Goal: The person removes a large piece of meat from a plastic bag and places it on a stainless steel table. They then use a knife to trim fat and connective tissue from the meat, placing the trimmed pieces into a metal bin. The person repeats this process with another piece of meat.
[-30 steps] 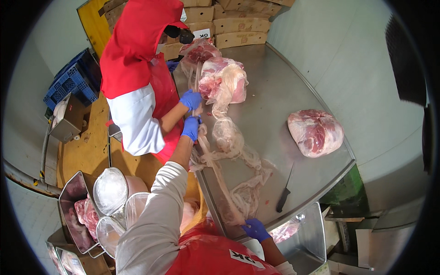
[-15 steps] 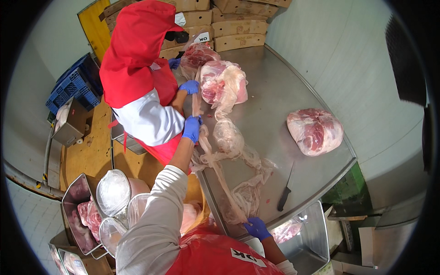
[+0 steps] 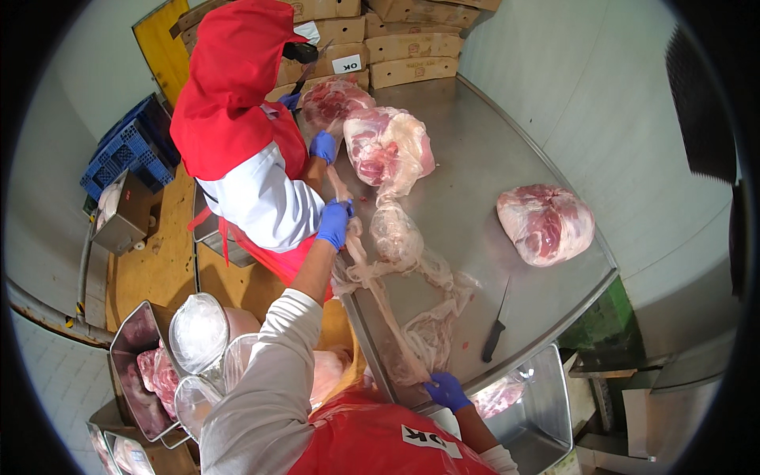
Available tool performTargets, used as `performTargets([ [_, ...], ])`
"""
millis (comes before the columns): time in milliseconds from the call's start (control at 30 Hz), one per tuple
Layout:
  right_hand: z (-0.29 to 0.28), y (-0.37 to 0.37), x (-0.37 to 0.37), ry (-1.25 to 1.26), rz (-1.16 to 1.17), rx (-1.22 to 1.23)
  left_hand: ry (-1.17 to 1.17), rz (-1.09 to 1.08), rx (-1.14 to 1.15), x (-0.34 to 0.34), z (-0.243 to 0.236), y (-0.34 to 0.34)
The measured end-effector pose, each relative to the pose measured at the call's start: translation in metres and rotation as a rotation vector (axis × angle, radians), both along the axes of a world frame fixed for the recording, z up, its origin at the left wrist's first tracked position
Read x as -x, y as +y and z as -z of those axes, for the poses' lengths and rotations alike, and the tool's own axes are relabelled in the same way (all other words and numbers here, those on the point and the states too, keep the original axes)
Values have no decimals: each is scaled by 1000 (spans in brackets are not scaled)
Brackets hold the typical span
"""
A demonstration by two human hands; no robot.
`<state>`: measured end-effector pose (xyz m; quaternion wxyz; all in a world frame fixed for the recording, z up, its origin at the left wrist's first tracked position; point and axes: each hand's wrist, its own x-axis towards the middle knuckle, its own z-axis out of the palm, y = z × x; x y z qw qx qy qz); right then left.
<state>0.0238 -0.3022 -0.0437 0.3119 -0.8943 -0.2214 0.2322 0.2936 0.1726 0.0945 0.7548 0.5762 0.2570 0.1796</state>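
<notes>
In its blue glove, my left hand (image 3: pixel 336 223) is closed around a long twisted strip of clear plastic film (image 3: pixel 378 299) at the table's left edge. The strip runs down to my right hand (image 3: pixel 448 392), also gloved in blue, whose fingers pinch its near end. More crumpled film lies beside it and trails up to a large piece of raw meat (image 3: pixel 388 150). A second meat piece (image 3: pixel 545 226) rests at the right. Near my right hand lies a black-handled knife (image 3: pixel 493 339). Another meat piece (image 3: pixel 336 103) is at the far end, by the co-worker.
A co-worker (image 3: pixel 245 150) in a red hood stands at the left, one gloved hand at the strip's upper end, the other with a knife. Cardboard boxes (image 3: pixel 412 59) are stacked behind the steel table (image 3: pixel 467 150). Metal bins (image 3: pixel 546 412) of meat stand below.
The co-worker's nearer hand has moved slightly up and left, and a knife now shows upright in the other hand. The film has slid off the far meat. My hands have barely moved.
</notes>
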Motion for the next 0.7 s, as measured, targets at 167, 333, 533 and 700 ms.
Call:
performTargets([
  [167, -3, 2, -2, 5, -24, 25, -32, 133, 77, 18, -15, -30],
  [333, 0, -1, 0, 45, -2, 22, 103, 220, 28, 53, -31, -63],
  [533, -12, 4, 0, 83, 45, -50, 35, 260, -28, 81, -8, -63],
  [700, 2, -3, 0, 42, -40, 13, 7, 361, -31, 108, 8, -84],
])
